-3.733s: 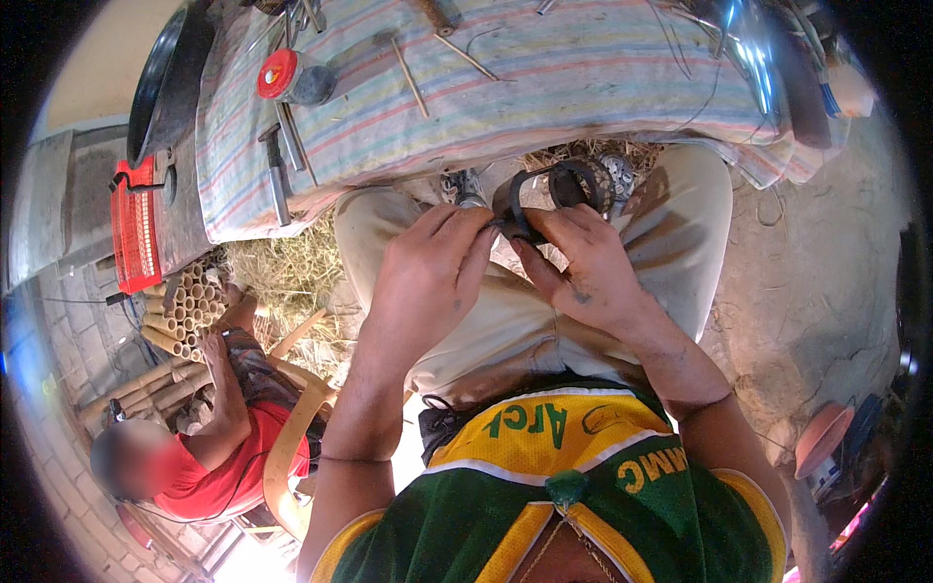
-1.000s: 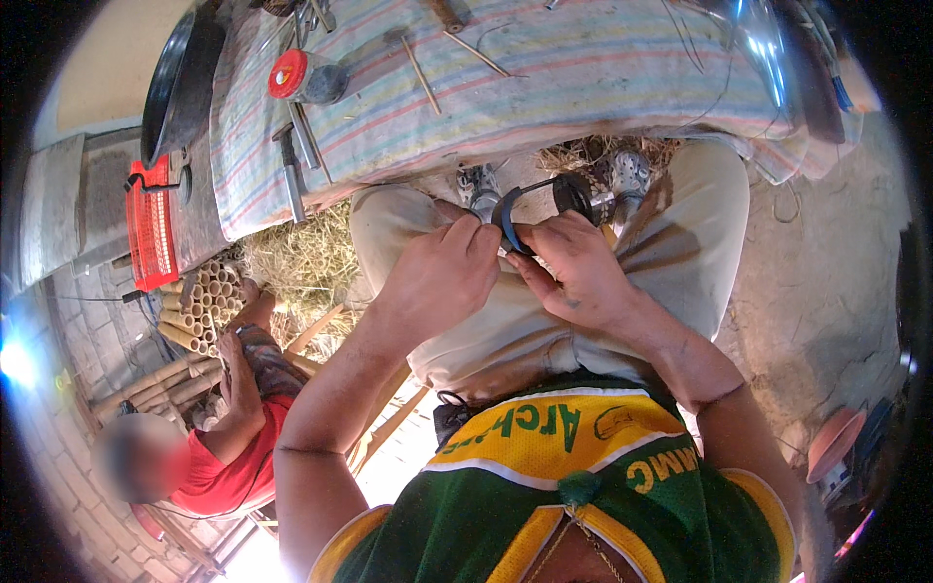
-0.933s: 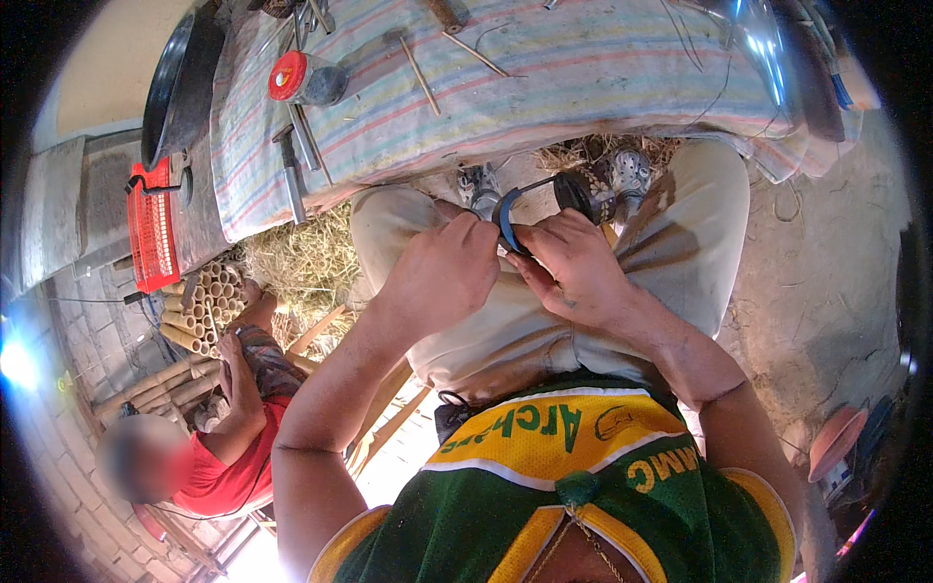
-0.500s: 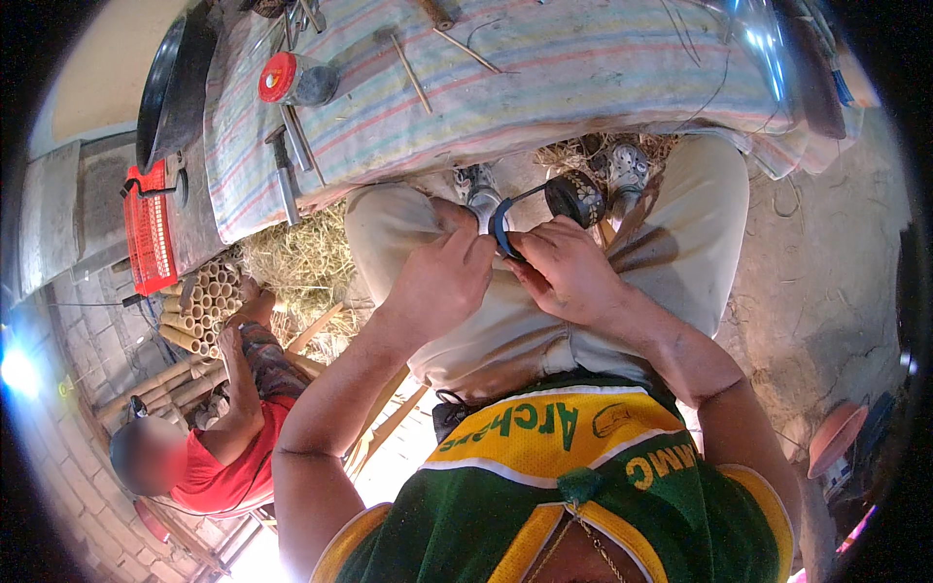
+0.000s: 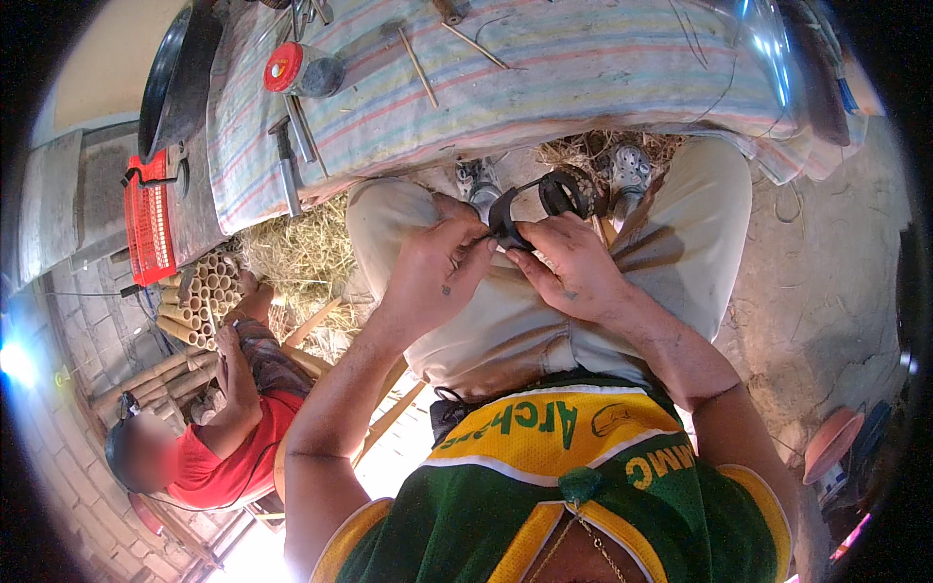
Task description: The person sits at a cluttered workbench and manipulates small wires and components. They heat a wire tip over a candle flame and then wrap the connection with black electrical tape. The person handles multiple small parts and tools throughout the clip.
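Observation:
Between my knees I hold a dark, curved strap (image 5: 503, 216) that bends away from me to a round dark end piece (image 5: 566, 194). My right hand (image 5: 573, 267) grips the strap, thumb and fingers closed on its near part. My left hand (image 5: 442, 267) is closed in a pinch, its fingertips right at the strap's left edge. Whatever lies between those fingertips is too small or hidden to make out. Both forearms rest close over my lap in pale trousers (image 5: 486, 330).
Ahead stands a table with a striped cloth (image 5: 544, 97), bearing a red-lidded jar (image 5: 301, 70), a hammer (image 5: 285, 165) and thin sticks (image 5: 418, 68). At left are a red basket (image 5: 151, 219), bamboo tubes (image 5: 209, 291), straw (image 5: 301, 253) and a seated person in red (image 5: 228, 447).
The strap has turned in my hands, so more of its flat face and the opening of the round end show. My left hand has rolled, baring more of its back.

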Demonstrator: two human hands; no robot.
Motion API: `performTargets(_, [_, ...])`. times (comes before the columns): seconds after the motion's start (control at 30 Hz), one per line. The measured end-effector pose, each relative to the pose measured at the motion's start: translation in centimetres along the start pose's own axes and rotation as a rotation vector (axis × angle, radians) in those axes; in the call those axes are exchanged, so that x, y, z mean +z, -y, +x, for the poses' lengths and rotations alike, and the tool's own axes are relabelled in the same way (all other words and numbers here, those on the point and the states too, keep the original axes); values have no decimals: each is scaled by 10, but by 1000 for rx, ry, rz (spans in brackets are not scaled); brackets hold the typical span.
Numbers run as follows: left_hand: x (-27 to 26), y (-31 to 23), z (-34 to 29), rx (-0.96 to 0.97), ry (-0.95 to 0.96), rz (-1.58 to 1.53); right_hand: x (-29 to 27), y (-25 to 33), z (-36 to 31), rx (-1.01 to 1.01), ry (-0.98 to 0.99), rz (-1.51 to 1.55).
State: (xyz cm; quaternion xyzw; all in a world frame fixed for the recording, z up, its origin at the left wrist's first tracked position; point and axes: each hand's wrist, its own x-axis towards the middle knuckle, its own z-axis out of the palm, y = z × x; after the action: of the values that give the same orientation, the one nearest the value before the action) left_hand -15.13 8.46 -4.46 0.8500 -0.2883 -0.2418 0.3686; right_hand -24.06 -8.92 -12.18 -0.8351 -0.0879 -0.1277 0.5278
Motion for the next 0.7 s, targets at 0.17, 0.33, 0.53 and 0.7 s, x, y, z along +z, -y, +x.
performTargets(0.17, [-2,0,3,221,27,283,1,1,-1,-7,-24,7])
performTargets(0.33, [-4,6,7,615,152,744,-3,3,-1,-16,-29,3])
performTargets(0.53, [8,23,9,495,44,451,-6,2,-3,-36,66,-35])
performTargets(0.7, [18,29,0,-281,131,-338,-1,-5,-4,-114,74,-114])
